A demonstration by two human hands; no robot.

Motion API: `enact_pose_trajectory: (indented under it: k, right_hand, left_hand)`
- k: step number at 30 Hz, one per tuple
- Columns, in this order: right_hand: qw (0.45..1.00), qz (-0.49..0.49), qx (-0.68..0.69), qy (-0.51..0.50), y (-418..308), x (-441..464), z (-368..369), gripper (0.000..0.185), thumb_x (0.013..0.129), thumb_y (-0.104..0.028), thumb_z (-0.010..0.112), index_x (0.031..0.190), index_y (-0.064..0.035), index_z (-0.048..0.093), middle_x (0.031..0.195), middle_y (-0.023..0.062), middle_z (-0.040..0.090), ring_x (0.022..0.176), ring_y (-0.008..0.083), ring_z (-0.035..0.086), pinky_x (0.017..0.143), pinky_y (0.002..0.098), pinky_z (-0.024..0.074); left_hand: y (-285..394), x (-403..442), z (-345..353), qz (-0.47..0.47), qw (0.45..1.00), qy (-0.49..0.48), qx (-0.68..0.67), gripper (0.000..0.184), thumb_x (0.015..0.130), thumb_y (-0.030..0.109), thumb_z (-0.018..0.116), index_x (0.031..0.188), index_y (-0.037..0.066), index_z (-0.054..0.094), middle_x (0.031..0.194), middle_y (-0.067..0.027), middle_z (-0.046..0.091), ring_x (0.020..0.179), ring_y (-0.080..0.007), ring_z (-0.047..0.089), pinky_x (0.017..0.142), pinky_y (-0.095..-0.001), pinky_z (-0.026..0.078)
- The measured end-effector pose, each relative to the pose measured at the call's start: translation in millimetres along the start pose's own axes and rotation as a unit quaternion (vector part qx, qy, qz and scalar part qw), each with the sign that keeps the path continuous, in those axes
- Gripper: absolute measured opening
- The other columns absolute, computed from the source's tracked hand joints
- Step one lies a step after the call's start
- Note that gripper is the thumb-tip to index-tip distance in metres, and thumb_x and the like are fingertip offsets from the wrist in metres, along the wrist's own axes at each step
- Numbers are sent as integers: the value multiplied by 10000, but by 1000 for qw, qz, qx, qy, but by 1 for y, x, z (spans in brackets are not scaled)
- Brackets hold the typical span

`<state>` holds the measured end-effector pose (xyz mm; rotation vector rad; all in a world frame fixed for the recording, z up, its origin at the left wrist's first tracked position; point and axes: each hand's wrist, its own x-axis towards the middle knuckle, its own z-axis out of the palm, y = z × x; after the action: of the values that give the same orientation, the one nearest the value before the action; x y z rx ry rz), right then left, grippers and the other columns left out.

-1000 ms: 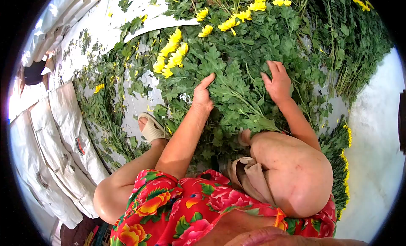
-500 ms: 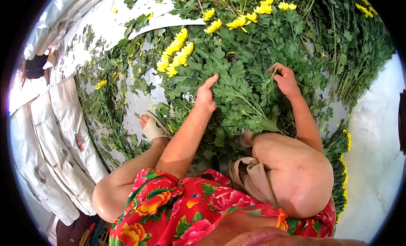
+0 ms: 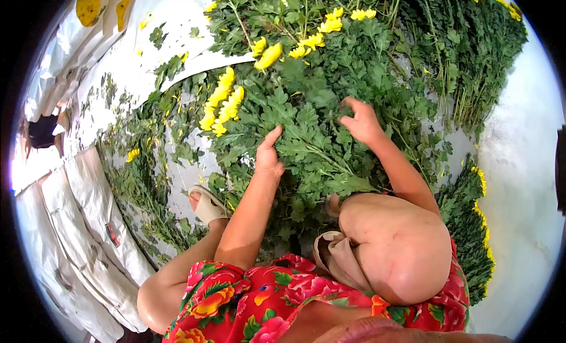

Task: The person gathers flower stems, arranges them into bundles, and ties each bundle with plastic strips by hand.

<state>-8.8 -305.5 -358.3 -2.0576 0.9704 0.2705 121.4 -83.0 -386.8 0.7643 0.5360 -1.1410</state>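
My left hand (image 3: 269, 154) is closed around a leafy bunch of yellow chrysanthemums (image 3: 220, 101), thumb on top and the blooms lined up toward the left. The bunch's stems run down to the right, close to my bent knee. My right hand (image 3: 361, 122) is above the foliage with its fingers curled in a pinch. From it a single chrysanthemum (image 3: 269, 56), smeared by motion, points left toward the bunch. Leaves hide part of its stem.
More cut chrysanthemums (image 3: 454, 54) lie in a thick layer at the back right. Another heap with yellow blooms (image 3: 480, 225) lies beside my right knee. Loose leaves (image 3: 141, 184) litter the floor at left, near white sheeting (image 3: 88, 225) and my sandalled foot (image 3: 206, 206).
My right hand has moved the single chrysanthemum left and nearer the bunch. My left hand keeps its hold. The whole view has shifted slightly.
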Motion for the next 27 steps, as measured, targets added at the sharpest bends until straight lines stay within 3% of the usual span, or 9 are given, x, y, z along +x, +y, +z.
enact_pose_trajectory:
  k: [1,4,7,9,11,14,21,24,27]
  right_hand:
    - [999,-6,53,3,14,1,-8,481,816,-157,682,1247,27,575,1250,257,613,1131,338,616,972,437,462]
    - [975,-91,128,155,-3,-19,-31,447,816,-140,691,1214,33,587,1107,211,670,1060,284,623,945,379,464]
    - [989,-87,76,95,-3,-25,-58,446,818,-133,693,1221,26,586,1098,187,668,1016,262,606,926,377,465]
    - [951,-167,-4,262,-11,-33,-64,375,861,-84,650,1217,22,597,1043,150,681,907,217,601,875,348,478]
    - [922,-229,108,293,-36,-47,-90,334,905,-37,601,1236,16,602,1025,120,701,898,180,623,849,312,490]
    - [966,-208,84,124,-61,-64,-94,351,931,-32,577,1280,2,581,1093,132,708,957,181,665,848,308,509]
    - [950,-275,24,148,-76,-68,-13,529,845,23,625,1360,-69,544,1110,171,671,955,292,686,821,318,533]
    - [957,-273,-12,101,-73,-64,1,666,777,57,620,1412,-85,478,1024,173,615,855,397,629,730,415,521]
    - [963,-249,-45,89,-84,-64,5,667,776,60,605,1413,-91,480,988,170,584,800,399,614,689,435,502]
  left_hand:
    - [-1,0,0,-2,1000,-4,-1,420,881,236,670,1240,28,604,1212,-128,659,1088,-308,633,986,-460,491]
    - [1,-3,7,-19,999,36,3,453,871,253,685,1260,40,593,1247,-118,642,1120,-305,614,1007,-467,475]
    - [1,-3,10,-16,1000,2,0,445,871,250,685,1253,40,598,1240,-119,646,1118,-306,616,1015,-469,471]
    - [2,-1,13,-12,1000,21,7,422,884,242,670,1245,34,603,1231,-128,650,1104,-308,624,1009,-473,478]
    - [1,4,10,-46,999,-17,-17,410,896,242,660,1239,24,606,1214,-137,656,1077,-311,639,985,-470,497]
    - [2,1,25,-17,1000,-21,13,433,907,258,652,1257,9,593,1201,-144,661,1070,-304,650,970,-458,513]
    - [24,-9,44,-18,997,-79,-9,457,933,212,627,1320,-16,543,1258,-151,633,1116,-291,636,993,-443,510]
    - [27,-10,43,-5,996,-91,0,453,935,205,627,1321,-15,542,1256,-146,634,1108,-286,640,986,-436,516]
    - [25,-10,42,17,995,-96,3,450,925,196,644,1312,-13,550,1248,-137,638,1099,-276,642,975,-425,522]
